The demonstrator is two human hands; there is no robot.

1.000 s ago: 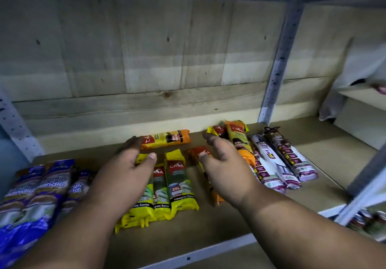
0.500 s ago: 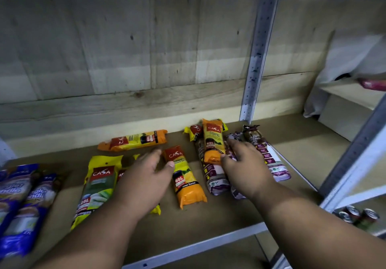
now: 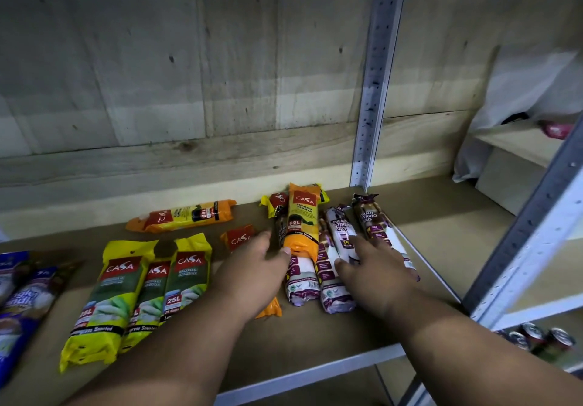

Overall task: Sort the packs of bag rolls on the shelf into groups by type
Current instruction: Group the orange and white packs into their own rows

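- Reaching over the shelf [image 3: 331,336], both hands are lying among the packs of bag rolls
- Left hand [image 3: 249,276] is lying flat with fingers relaxed over an orange pack [image 3: 239,239] at the middle, gripping nothing; its thumb is touching the lower end of the upright orange 60L pack [image 3: 301,222] at its 2 o'clock
- Right hand [image 3: 375,276] is resting with straight, spread fingers on the purple-and-white drawstring packs [image 3: 339,232], pressing rather than gripping
- Drawstring packs are lying side by side at the shelf's 3 o'clock side, just beside the metal upright [image 3: 375,90]; the orange 60L pack is lying on top of the leftmost one
- A yellow pack [image 3: 271,202] is peeking out behind that orange one, toward 12 o'clock
- Another orange 60L pack [image 3: 183,216] is lying crosswise near the back wall, at 11 o'clock from the left hand
- Three yellow 25L packs [image 3: 138,292] are lying together at 9 o'clock from the left hand
- Blue packs [image 3: 22,304] are sitting at the far 9 o'clock edge
- Cans [image 3: 536,339] are showing below the shelf at 4 o'clock
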